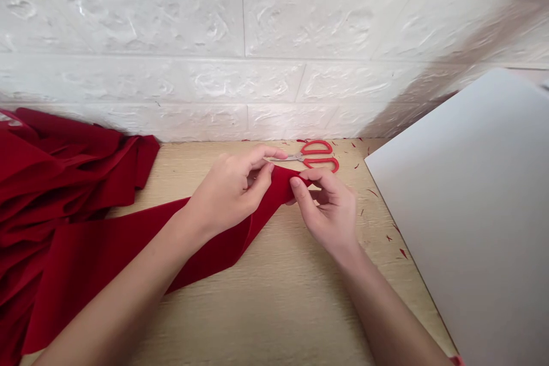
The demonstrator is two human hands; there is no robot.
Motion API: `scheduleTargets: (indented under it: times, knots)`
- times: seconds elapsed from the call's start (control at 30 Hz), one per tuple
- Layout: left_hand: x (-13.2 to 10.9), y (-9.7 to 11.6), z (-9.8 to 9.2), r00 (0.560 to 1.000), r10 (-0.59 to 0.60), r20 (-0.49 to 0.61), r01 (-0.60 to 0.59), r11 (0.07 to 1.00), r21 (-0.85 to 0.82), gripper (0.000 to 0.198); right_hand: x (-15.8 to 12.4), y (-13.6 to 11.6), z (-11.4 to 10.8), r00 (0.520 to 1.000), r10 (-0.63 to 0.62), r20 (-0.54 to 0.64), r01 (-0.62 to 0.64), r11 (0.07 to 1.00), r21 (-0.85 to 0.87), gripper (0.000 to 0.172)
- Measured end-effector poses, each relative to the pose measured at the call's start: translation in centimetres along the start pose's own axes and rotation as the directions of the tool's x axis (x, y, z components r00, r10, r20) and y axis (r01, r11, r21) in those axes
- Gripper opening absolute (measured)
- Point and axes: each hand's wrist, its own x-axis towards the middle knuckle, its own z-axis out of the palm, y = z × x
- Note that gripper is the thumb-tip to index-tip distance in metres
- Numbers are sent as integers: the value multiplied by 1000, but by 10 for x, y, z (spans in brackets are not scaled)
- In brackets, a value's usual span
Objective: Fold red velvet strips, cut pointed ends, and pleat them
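A long strip of dark red velvety fabric (206,257) runs from the left side up to the middle, its far end raised between my hands. My left hand (231,191) pinches the upper edge of that end between thumb and fingers, index finger stretched forward. At the right corner, my right hand (328,206) grips the fabric between thumb and fingers. Just behind the fabric lie scissors (317,154) with red handles, their blades pointing left and partly hidden by the fabric and my left hand.
A heap of gathered red fabric (64,177) covers the left side. To the right stands a large white panel (472,200), angled over the pale wooden table (278,309). Small red scraps (403,253) are scattered near the panel. A white brick-patterned wall (274,23) closes off the back.
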Motion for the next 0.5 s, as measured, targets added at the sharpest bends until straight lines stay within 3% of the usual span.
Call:
scheduleTargets:
  times: [0.23,0.5]
  knots:
    - [0,-1,2,998,-63,4,63,987,-144,27,0,-1,0,1000,11,3,-11,999,48,9]
    - [0,-1,3,999,-35,-16,33,992,-125,20,0,-1,1,1000,10,7,-10,1000,19,10]
